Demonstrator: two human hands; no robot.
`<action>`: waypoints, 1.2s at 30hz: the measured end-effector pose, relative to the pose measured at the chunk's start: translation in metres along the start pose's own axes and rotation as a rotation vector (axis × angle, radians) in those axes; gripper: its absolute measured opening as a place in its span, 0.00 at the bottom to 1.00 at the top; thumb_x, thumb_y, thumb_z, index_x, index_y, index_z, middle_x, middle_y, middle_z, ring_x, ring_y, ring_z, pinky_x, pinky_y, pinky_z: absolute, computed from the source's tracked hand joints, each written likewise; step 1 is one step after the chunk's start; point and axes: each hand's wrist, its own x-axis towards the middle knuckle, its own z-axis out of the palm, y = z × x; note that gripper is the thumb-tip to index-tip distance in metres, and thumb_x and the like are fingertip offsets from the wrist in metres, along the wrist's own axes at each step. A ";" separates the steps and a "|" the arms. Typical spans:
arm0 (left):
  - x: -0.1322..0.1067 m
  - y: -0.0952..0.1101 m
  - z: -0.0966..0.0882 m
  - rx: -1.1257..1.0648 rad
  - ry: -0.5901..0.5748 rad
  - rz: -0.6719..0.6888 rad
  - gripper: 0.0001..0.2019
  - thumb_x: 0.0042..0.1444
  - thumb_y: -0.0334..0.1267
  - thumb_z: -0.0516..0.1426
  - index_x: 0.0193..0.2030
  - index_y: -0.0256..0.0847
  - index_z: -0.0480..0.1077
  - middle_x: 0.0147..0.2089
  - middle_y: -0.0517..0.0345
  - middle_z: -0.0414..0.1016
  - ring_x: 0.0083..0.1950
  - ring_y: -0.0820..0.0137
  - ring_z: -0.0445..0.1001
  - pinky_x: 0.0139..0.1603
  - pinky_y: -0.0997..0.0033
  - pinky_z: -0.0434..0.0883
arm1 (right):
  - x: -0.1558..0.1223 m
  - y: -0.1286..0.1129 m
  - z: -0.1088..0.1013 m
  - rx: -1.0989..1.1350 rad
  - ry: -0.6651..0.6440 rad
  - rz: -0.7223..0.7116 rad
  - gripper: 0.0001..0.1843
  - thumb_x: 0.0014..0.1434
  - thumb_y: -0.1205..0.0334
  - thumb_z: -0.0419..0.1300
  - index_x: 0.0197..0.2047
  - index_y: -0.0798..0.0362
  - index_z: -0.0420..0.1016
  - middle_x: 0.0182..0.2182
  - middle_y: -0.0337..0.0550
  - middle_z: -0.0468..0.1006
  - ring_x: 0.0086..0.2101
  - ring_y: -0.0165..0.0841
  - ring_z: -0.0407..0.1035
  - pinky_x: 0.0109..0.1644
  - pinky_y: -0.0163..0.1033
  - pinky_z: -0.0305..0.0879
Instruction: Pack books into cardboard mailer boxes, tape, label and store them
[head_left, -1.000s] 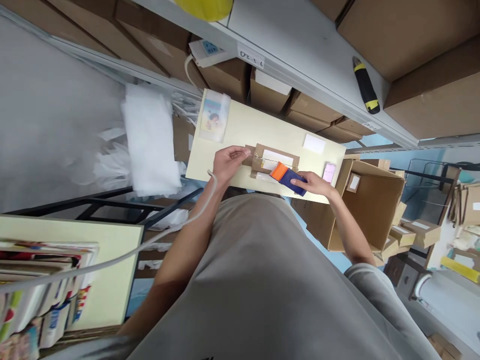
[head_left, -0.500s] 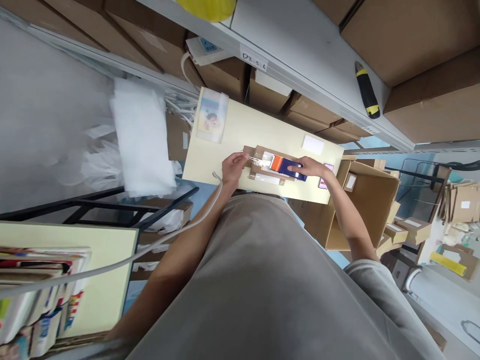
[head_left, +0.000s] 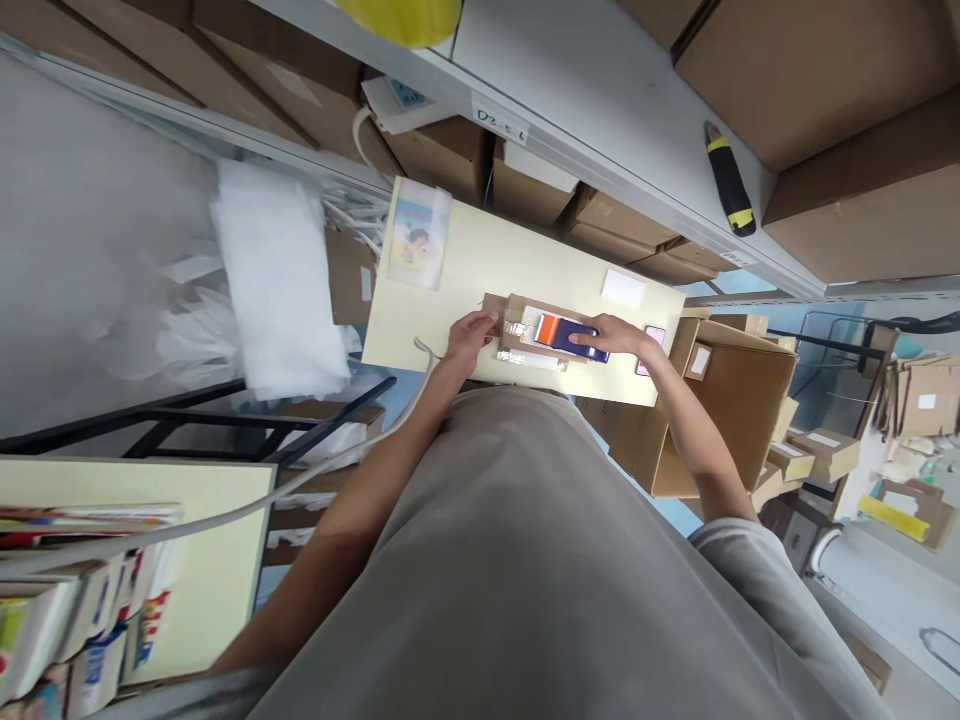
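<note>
A small brown cardboard box [head_left: 517, 309] lies on the pale yellow tabletop [head_left: 510, 232], with shiny clear tape [head_left: 514, 329] at its left end and a white label partly covered on top. My right hand [head_left: 611, 333] is closed round a dark blue and orange tape dispenser [head_left: 559, 333] that lies over the box. At the box's left end, my left hand [head_left: 474, 330] has its fingers closed on the cardboard edge; the fingertips are too small to make out exactly. A phone [head_left: 651, 350] lies just right of my right hand.
A picture book in clear wrap [head_left: 417, 238] and a white paper [head_left: 622, 288] lie on the table. A large open carton [head_left: 720, 400] stands at the right. Above, a shelf holds cartons and a yellow-black cutter [head_left: 729, 180]. A grey cable [head_left: 322, 468] crosses by my left arm.
The shiny tape strand that stretched from the dispenser to my left fingers now shows against the box's left end. The dispenser stays in my right hand. The view has shifted slightly.
</note>
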 end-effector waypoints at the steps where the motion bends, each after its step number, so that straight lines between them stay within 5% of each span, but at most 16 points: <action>1: 0.002 -0.001 0.000 0.001 -0.014 -0.010 0.18 0.45 0.47 0.78 0.37 0.41 0.80 0.37 0.55 0.84 0.37 0.70 0.77 0.38 0.71 0.70 | 0.000 0.000 0.000 -0.006 0.000 0.001 0.33 0.70 0.29 0.68 0.45 0.56 0.88 0.37 0.49 0.88 0.33 0.37 0.76 0.38 0.40 0.64; 8: 0.003 -0.002 0.001 0.053 -0.018 -0.009 0.21 0.45 0.51 0.79 0.37 0.41 0.79 0.35 0.56 0.83 0.36 0.71 0.77 0.37 0.73 0.71 | 0.001 0.001 0.001 -0.011 0.000 -0.016 0.34 0.70 0.29 0.68 0.45 0.55 0.88 0.38 0.49 0.88 0.34 0.36 0.76 0.40 0.40 0.65; 17: -0.007 0.002 0.007 0.087 0.031 0.007 0.11 0.51 0.41 0.74 0.35 0.42 0.79 0.34 0.56 0.82 0.35 0.69 0.77 0.38 0.70 0.72 | -0.002 -0.006 0.000 -0.017 -0.004 -0.007 0.38 0.69 0.24 0.66 0.44 0.57 0.87 0.36 0.49 0.87 0.31 0.35 0.74 0.37 0.39 0.64; 29: -0.016 -0.002 0.011 0.186 0.068 0.008 0.10 0.57 0.40 0.71 0.42 0.41 0.79 0.32 0.57 0.80 0.37 0.64 0.79 0.46 0.63 0.77 | -0.003 -0.006 0.003 -0.019 0.007 0.019 0.37 0.67 0.25 0.69 0.43 0.56 0.87 0.34 0.48 0.86 0.31 0.36 0.74 0.36 0.40 0.63; 32: -0.017 -0.003 0.008 0.244 0.090 0.156 0.07 0.61 0.38 0.67 0.44 0.40 0.80 0.41 0.51 0.84 0.46 0.61 0.82 0.58 0.60 0.78 | -0.002 -0.004 0.004 -0.023 0.009 0.016 0.36 0.68 0.27 0.68 0.43 0.56 0.86 0.33 0.48 0.85 0.31 0.36 0.73 0.37 0.41 0.62; 36: -0.026 0.006 0.011 0.389 0.108 0.526 0.15 0.69 0.42 0.62 0.58 0.40 0.81 0.62 0.40 0.82 0.62 0.55 0.81 0.72 0.54 0.74 | 0.002 0.000 0.006 -0.026 0.021 0.007 0.34 0.69 0.29 0.68 0.42 0.56 0.87 0.32 0.46 0.84 0.31 0.35 0.72 0.38 0.41 0.61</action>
